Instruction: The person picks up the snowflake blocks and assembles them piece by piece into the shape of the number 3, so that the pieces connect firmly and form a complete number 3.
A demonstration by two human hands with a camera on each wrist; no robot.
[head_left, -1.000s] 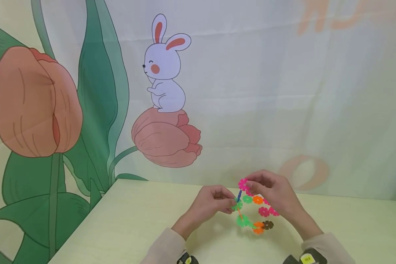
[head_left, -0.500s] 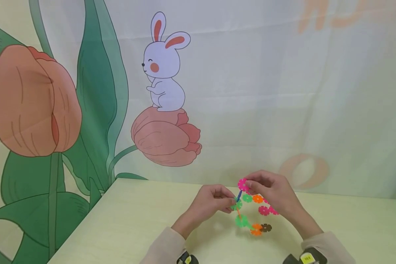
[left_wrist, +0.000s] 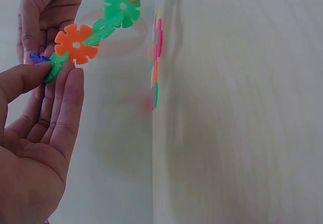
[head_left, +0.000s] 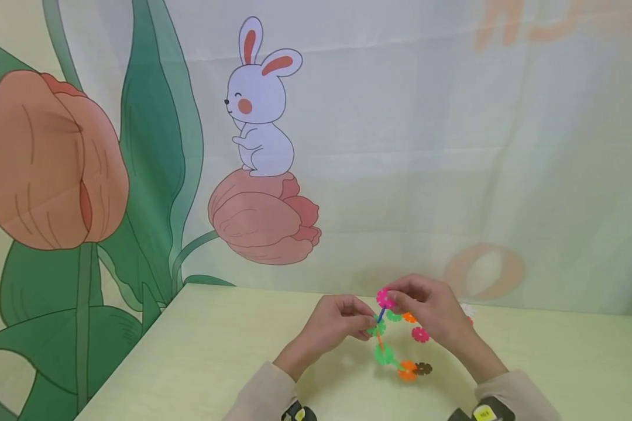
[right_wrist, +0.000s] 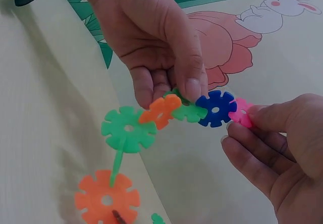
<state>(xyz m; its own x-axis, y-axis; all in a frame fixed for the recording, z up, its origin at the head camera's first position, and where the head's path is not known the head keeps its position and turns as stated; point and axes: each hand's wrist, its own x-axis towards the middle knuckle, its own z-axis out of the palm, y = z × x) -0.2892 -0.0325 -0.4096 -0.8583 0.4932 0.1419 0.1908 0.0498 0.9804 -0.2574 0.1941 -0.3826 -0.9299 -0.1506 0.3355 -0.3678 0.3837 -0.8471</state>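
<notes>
A chain of plastic snowflake discs (head_left: pixel 383 354) hangs between both hands above the pale green table (head_left: pixel 216 351). My left hand (head_left: pixel 370 326) pinches a green disc (right_wrist: pixel 189 110) near the chain's top, between thumb and fingers. My right hand (head_left: pixel 391 299) pinches the pink end disc (right_wrist: pixel 241 113), which meets the blue disc (right_wrist: pixel 215 109). Below the grip the chain runs orange (right_wrist: pixel 160 110), green (right_wrist: pixel 128 129), then orange (right_wrist: pixel 107 198), and ends in a brown disc (head_left: pixel 423 368) by the table. In the left wrist view my left hand (left_wrist: pixel 53 72) holds the green disc (left_wrist: pixel 55 65) beside the orange disc (left_wrist: pixel 75 43).
Loose discs lie on the table under my right hand: green (head_left: pixel 394 316), orange (head_left: pixel 409 317), pink (head_left: pixel 420 334). A white piece (head_left: pixel 467 309) lies further right. A cloth backdrop with a rabbit (head_left: pixel 258 117) and tulips hangs right behind the table; the table's left edge (head_left: pixel 137 351) runs diagonally.
My right hand has come slightly down and left with the pink disc, closer to the left hand. The chain's lower end has sunk a little. A white piece now shows behind the right hand.
</notes>
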